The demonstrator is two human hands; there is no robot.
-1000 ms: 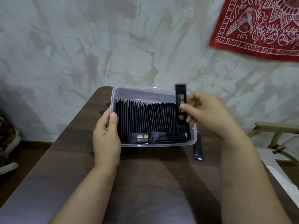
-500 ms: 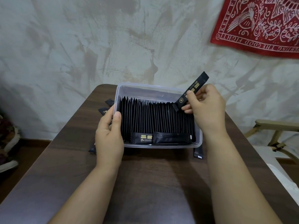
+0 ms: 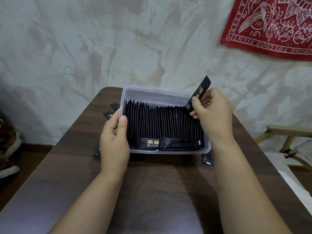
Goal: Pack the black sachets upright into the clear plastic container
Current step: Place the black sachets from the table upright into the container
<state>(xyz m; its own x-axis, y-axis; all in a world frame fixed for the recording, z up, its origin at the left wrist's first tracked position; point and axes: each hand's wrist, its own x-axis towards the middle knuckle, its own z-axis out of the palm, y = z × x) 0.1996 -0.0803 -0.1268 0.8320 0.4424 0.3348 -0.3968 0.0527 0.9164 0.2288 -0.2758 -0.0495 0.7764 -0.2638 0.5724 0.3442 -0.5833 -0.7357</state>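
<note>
Aslant, the sachet (image 3: 200,89) juts above the right hand's (image 3: 215,115) grip.

Lived-in home room, mottled plaster wall (image 3: 101,48), red bandana (image 3: 273,26) hung up, dark wooden table (image 3: 160,191), folding chair (image 3: 287,137)

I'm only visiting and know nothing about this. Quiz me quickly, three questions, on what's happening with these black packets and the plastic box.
1. True or false: the right hand pinches a tilted sachet over the right end of the clear container.
2. What is the left hand doing? A hangs idle; B holds the container's left wall; C pinches a sachet.
3. Fill in: the COFFEE-printed sachet by the near wall lies ___, not upright.
Key: 1 true; 2 B; 3 sideways.
</note>
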